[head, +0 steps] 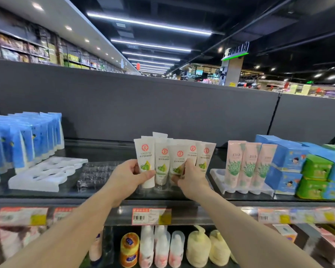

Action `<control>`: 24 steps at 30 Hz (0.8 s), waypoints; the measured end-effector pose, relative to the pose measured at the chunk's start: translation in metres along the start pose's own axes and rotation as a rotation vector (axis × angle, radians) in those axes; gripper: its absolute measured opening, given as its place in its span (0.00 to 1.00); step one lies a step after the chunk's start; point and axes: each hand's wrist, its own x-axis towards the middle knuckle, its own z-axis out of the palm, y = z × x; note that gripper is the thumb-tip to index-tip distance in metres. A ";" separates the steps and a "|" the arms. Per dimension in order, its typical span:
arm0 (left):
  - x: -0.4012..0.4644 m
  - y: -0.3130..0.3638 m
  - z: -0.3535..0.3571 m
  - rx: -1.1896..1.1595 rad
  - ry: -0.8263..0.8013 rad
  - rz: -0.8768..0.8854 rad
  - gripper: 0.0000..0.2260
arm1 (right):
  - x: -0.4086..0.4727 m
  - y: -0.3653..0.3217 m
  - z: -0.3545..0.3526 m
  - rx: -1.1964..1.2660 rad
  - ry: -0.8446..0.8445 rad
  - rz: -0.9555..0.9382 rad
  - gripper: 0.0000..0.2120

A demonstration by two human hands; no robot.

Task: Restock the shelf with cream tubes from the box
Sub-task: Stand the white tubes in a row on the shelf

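Several white cream tubes (162, 161) with red seals and green fruit prints stand cap-down in a row at the middle of the top shelf (108, 192). My left hand (130, 175) grips the leftmost white tube (145, 163), thumb across its front. My right hand (190, 176) holds tubes toward the right end of the row, fingers curled around one (191, 153). The tubes lean slightly and fan out at their tops. No box is in view.
Blue tubes (23, 140) stand at the left, beside an empty white holder tray (45, 173) and a clear plastic tray (99, 171). Pink tubes (248, 165) and blue and green boxes (306, 169) fill the right. Price tags (151, 215) line the shelf edge; bottles (162, 246) stand below.
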 end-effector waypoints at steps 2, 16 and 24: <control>0.000 0.001 0.000 0.017 -0.010 -0.001 0.09 | 0.001 -0.001 -0.002 -0.039 -0.001 0.014 0.16; -0.002 0.046 0.036 -0.087 -0.058 0.151 0.07 | -0.033 -0.027 -0.053 0.316 -0.097 -0.207 0.17; 0.006 0.019 0.035 0.342 -0.067 0.173 0.12 | -0.010 0.006 -0.063 0.169 0.018 -0.095 0.14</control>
